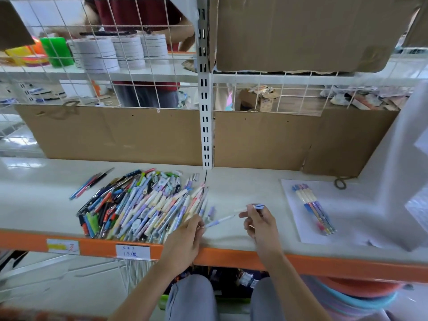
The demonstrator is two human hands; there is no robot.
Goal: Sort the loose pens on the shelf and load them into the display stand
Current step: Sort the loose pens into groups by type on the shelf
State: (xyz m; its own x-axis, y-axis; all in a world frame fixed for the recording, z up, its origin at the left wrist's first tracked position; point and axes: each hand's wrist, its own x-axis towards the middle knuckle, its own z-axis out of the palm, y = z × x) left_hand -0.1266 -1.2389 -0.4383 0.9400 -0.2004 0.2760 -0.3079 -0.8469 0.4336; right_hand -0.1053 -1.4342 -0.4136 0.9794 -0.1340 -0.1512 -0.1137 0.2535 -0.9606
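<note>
White shelving (243, 181) with an orange front edge (324, 262) spreads out ahead of our hands, backed by brown cardboard (120, 135) and wire grid panels (104, 54). Beyond the grid, far past our left hand, we see stacks of white tape rolls (115, 52) and a person in a dark red top (132, 10). A big heap of loose pens (143, 205) lies just beyond and left of our left hand (185, 237), touching its fingertips. Right of our right hand (259, 223), a white paper sheet (298, 205) carries a small row of sorted pens (312, 209), laid side by side. Farther left of the heap, a few slim pens (92, 184) lie apart on the shelf. Between our hands spans a single pale pen (222, 219): the left fingers pinch its lower end, and the right fingers pinch near its blue-striped upper end, both hands clamped on it, held just above the shelf.
</note>
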